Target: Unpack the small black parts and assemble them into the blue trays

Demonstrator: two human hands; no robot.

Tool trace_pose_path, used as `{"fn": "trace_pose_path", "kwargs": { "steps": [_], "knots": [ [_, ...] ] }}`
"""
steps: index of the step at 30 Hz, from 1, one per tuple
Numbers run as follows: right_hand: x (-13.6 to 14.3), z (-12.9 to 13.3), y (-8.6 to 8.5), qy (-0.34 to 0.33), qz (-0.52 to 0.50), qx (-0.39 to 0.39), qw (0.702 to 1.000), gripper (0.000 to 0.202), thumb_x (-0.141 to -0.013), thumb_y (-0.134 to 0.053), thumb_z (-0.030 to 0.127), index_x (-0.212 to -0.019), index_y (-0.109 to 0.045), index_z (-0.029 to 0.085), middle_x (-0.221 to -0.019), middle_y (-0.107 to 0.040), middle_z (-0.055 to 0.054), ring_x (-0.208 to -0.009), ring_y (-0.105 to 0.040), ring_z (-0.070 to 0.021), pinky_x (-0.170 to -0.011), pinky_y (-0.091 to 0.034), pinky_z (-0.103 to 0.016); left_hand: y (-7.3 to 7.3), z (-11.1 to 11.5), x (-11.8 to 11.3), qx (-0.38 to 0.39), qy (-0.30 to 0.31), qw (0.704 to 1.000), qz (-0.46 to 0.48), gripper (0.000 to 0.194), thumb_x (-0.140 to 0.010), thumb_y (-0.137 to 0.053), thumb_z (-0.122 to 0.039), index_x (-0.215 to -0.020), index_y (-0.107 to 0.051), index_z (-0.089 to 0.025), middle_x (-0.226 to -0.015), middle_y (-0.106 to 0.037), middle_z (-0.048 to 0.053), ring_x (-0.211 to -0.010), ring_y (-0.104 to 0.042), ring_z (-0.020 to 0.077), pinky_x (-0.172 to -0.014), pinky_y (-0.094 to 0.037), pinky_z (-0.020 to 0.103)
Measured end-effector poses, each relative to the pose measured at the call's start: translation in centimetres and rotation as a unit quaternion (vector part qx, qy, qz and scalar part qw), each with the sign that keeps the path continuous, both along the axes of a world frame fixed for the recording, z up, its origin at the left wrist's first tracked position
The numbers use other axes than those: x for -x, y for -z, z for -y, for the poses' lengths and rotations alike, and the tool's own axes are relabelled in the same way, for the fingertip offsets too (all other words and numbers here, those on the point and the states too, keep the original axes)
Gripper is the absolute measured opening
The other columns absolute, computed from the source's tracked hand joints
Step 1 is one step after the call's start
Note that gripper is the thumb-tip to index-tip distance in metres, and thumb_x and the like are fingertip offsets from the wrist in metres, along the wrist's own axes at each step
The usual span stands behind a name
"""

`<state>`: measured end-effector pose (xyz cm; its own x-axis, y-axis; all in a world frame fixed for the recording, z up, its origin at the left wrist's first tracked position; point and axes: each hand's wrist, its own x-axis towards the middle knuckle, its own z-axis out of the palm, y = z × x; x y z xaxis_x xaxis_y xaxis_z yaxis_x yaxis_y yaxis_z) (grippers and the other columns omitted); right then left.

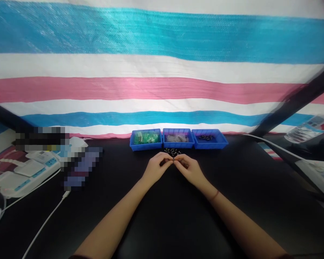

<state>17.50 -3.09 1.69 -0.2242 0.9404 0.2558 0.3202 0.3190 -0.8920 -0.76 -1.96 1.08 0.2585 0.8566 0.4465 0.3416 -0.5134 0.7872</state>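
Left hand [157,167] and right hand [189,169] pinch a tiny piece [173,159], apparently working it, parts [172,151] just beyond; next probably needs steadiness

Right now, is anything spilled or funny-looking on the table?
Maybe one thing: small pieces lie loose on the black table, in front of the middle blue tray instead of inside it. They might be there on purpose, since the left hand and right hand are right beside them.

Piece [173,159] between fingers [166,157] too small to tell. Bluish thing [82,169], left, blurred into blocks. Right socket strip [317,174] cut off.
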Motion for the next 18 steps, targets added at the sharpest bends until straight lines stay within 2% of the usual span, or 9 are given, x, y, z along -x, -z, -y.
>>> {"fn": "trace_pose_path", "kwargs": {
  "steps": [5,9,12,18],
  "knots": [
    [0.15,0.13,-0.11,-0.002,-0.007,0.013,1.0,0.015,-0.088,-0.06,0.032,-0.096,-0.065,0.021,-0.081,-0.067,-0.002,-0.065,-0.06,-0.015,-0.058,-0.048,-0.027,-0.13,0.18,-0.05,-0.017,0.01,1.0,0.001,0.005,-0.087,-0.062,-0.019,-0.088,-0.066,-0.019,-0.092,-0.066,0.003,-0.086,-0.063,0.0152,-0.078,-0.051,0.026],
    [0.06,-0.01,-0.15,0.023,0.018,-0.02,0.999,0.012,-0.087,-0.061,0.029,-0.093,-0.066,0.02,-0.078,-0.066,-0.002,-0.062,-0.057,-0.0142,-0.056,-0.046,-0.026,-0.12,0.38,-0.11,-0.004,0.006,1.0,-0.009,0.017,-0.088,-0.058,-0.019,-0.103,-0.065,-0.02,-0.095,-0.068,0.004,-0.083,-0.065,0.0154,-0.077,-0.052,0.027],
    [0.1,-0.05,-0.15,0.047,0.029,-0.047,0.997,0.013,-0.085,-0.061,0.026,-0.096,-0.065,0.02,-0.082,-0.066,-0.003,-0.058,-0.053,-0.0124,-0.052,-0.044,-0.025,-0.07,0.38,-0.12,0.015,0.006,1.0,-0.021,0.022,-0.09,-0.055,-0.022,-0.11,-0.065,-0.021,-0.099,-0.07,0.004,-0.088,-0.066,0.0165,-0.08,-0.052,0.028],
    [0.34,0.12,0.2,0.057,0.009,-0.063,0.996,0.023,-0.083,-0.064,0.023,-0.105,-0.059,0.023,-0.085,-0.067,-0.001,-0.053,-0.048,-0.0101,-0.05,-0.042,-0.024,0.02,0.05,-0.12,0.048,0.021,0.998,-0.03,0.022,-0.093,-0.052,-0.027,-0.107,-0.068,-0.022,-0.106,-0.071,0.003,-0.095,-0.066,0.0181,-0.087,-0.052,0.03]
  ]
}}
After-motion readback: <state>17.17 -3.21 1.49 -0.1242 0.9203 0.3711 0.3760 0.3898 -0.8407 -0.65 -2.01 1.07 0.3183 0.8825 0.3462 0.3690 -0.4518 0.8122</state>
